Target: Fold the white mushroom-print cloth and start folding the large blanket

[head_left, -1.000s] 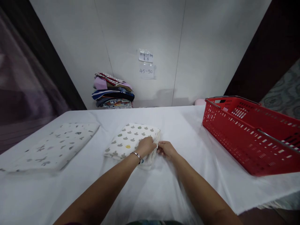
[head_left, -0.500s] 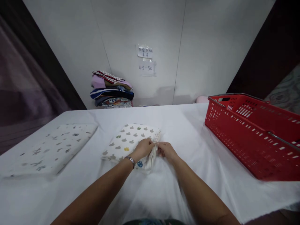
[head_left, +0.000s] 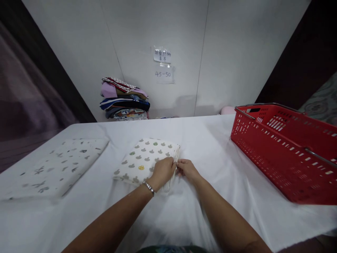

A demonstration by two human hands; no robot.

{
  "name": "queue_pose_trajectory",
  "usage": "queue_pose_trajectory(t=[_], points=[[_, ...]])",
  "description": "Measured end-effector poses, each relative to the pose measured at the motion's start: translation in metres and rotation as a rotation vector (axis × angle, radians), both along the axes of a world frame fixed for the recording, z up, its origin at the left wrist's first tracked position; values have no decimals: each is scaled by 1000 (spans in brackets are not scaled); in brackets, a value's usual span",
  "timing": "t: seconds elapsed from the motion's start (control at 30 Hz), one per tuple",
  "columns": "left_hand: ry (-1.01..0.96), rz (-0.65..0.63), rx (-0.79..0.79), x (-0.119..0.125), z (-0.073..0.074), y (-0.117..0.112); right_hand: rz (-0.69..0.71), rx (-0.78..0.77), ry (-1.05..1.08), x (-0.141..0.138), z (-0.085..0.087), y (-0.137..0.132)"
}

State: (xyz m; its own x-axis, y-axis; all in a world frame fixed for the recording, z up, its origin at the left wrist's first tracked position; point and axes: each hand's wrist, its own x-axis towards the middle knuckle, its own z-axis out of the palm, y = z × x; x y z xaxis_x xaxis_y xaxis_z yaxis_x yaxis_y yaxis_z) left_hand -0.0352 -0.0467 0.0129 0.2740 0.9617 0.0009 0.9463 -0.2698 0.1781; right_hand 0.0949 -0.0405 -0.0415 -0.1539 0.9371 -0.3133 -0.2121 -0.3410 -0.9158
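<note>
A folded white cloth (head_left: 147,151) with grey, green and yellow mushroom prints lies at the middle of the table. My left hand (head_left: 164,170) is closed on its right side, thumb and fingers around the layered edge. From the right, my right hand (head_left: 187,169) pinches the same layered edge, its fingertips meeting those of the left hand. Parts of the edge are hidden under my left hand. On the left lies a second folded white cloth (head_left: 60,165) with small grey and dark plant-like prints; neither hand touches it.
A white sheet (head_left: 216,218) covers the table. On the right stands a red perforated basket (head_left: 265,154) with metal handles. A pile of folded fabrics (head_left: 125,100) rises behind the far edge, against the wall (head_left: 226,52), where paper notes (head_left: 163,72) hang.
My left hand has shifted slightly right and turned, covering more of the cloth's layered edge, including the blue mushroom seen before. My right hand stays in nearly the same place.
</note>
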Motion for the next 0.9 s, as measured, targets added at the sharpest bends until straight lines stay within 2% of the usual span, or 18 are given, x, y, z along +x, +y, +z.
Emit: queue_pose_trajectory(t=[0.17, 0.43, 0.57, 0.63, 0.7, 0.8, 0.9], points=[[9, -72, 28, -1, -4, -19, 57, 41, 56, 2, 1, -3], [-202, 11, 54, -2, -17, -38, -23, 70, -136, -7, -5, -7], [-331, -82, 51, -14, -18, -38, -47, 46, -134, -8, -6, -10], [-428, -138, 95, -34, -17, -37, -61, 22, -154, -7, -5, -11], [-489, -131, 193, -65, -16, -37, -74, -8, -175, -6, -5, -10], [-411, 20, 328, -123, -20, -38, -68, -46, -184, -5, -4, -8], [-302, 187, 310, -173, -29, -40, -51, -68, -199, -5, -1, -4]])
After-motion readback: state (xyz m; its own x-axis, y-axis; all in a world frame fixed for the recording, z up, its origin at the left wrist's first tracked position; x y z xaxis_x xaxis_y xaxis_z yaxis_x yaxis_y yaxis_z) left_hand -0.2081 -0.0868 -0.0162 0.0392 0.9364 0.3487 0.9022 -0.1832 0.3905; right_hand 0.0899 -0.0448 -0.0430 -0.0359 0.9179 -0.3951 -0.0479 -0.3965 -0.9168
